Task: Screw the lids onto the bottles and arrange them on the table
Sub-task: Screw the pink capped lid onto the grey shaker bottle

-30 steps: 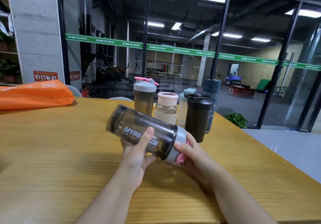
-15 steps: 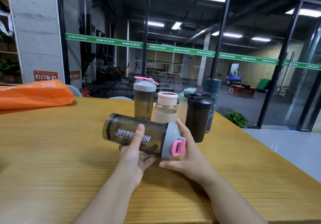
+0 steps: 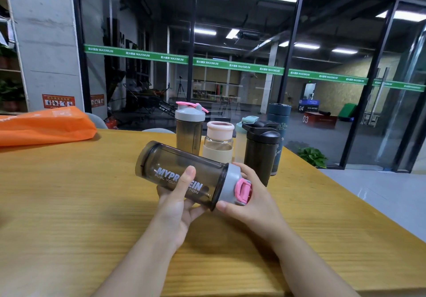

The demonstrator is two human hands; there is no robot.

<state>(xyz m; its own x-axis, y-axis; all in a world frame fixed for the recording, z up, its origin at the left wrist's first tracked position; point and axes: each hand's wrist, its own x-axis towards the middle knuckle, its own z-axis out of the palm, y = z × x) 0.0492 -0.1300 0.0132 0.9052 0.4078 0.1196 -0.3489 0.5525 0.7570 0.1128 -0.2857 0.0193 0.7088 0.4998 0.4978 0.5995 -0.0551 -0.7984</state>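
Smoky grey translucent shaker bottle (image 3: 179, 172) lies sideways above the wooden table (image 3: 69, 204); we see the left hand (image 3: 177, 202) wrapped around its body, and the right hand (image 3: 251, 197) gripping its grey lid with pink flip cap (image 3: 235, 187). Five other bottles stand upright just behind, the black-lidded dark bottle (image 3: 261, 151) nearest.

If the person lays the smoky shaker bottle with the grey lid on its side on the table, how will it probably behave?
The shaker bottle is round and smooth-walled, so it may roll on the flat table. It looks empty, so probably light and easy to push. The pink flip cap on its grey lid might catch and stop the rolling. The left hand grips the body.
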